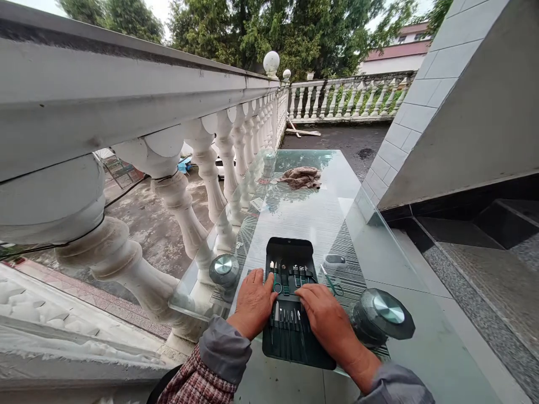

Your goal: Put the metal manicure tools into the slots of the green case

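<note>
A black manicure case lies unfolded on the glass table. Its upper half holds a pair of small scissors and several nail clippers; slim metal tools stand in a row in the lower half. My left hand grips the case's left edge, index finger and thumb beside the scissors. From the right, my right hand reaches over the case, its fingers bent and closed near the middle fold; what they pinch is hidden. Another pair of green-handled scissors lies on the table to the right.
The glass table has round metal-capped supports at left and right. A dark oval object lies beyond the loose scissors. Farther off is a crumpled brown cloth. A white balustrade runs along the left; steps are at right.
</note>
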A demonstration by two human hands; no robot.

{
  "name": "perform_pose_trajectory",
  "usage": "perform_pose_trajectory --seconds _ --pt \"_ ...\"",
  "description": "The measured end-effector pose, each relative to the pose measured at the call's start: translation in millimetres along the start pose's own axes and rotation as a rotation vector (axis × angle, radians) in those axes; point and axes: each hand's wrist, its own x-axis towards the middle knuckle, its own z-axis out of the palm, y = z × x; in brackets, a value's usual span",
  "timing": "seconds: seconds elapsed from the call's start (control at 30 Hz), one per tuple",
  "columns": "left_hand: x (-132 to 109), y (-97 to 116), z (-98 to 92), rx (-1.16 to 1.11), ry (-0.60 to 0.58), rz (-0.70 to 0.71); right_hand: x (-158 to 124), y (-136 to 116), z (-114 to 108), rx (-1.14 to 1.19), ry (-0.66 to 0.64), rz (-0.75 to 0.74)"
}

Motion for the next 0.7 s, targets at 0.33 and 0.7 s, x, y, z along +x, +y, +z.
perform_pose_trajectory --seconds 0.33,0.7 --pt "1 1 -9.2 -0.001 -0.019 0.019 -11 69 -35 -0.236 0.008 0.176" --pt "1 2 -3.9 0.013 0.042 0.054 -55 70 -30 -0.452 0.013 -0.032"
